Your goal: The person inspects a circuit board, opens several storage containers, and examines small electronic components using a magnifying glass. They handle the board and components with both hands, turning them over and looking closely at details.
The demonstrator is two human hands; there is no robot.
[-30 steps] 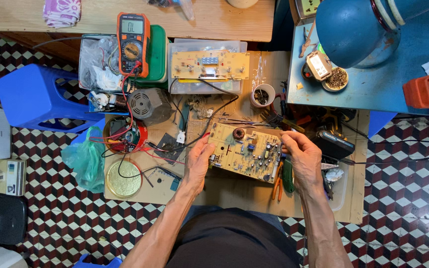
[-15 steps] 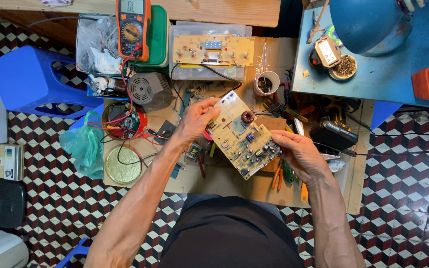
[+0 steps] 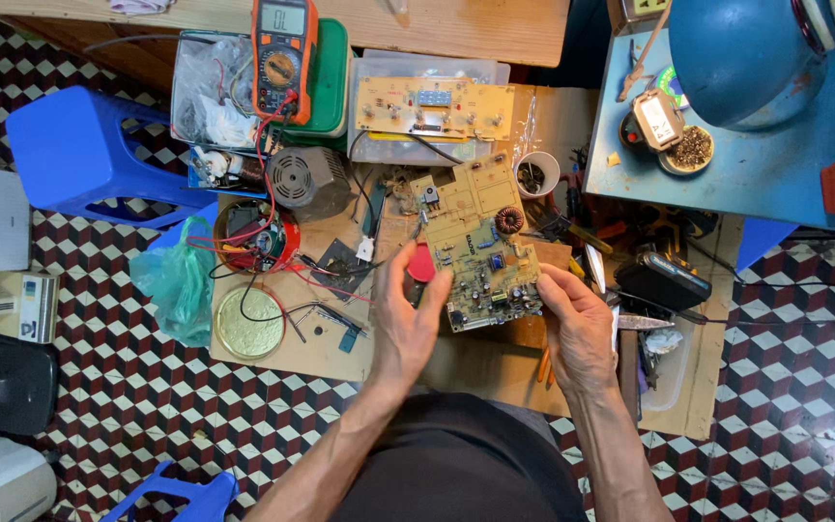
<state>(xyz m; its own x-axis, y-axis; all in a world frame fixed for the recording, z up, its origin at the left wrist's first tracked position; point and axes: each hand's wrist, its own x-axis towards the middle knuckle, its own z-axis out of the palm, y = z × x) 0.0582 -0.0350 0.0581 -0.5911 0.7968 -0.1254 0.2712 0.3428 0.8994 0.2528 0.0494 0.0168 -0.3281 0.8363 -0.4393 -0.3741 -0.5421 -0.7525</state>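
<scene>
Left hand (image 3: 410,319) closed on the lower-left edge of a tan circuit board (image 3: 471,246), thumb beside a red round part (image 3: 421,263); right hand (image 3: 577,324) pinching the lower-right corner, fingers curled under. Board held tilted above the wooden tabletop (image 3: 340,343), just right of frame centre, component side up, copper coil (image 3: 508,220) near its upper right edge. Best gripped by the bare edges only, fingertips kept off solder joints and tall parts, both hands steadying so the panel does not flex. Above, a second, long board (image 3: 434,106) on a clear tray; upper left, an orange multimeter (image 3: 283,53) with red leads trailing. At left, a small grey motor (image 3: 303,179), a brass disc (image 3: 249,322), a blue stool (image 3: 79,150).
</scene>
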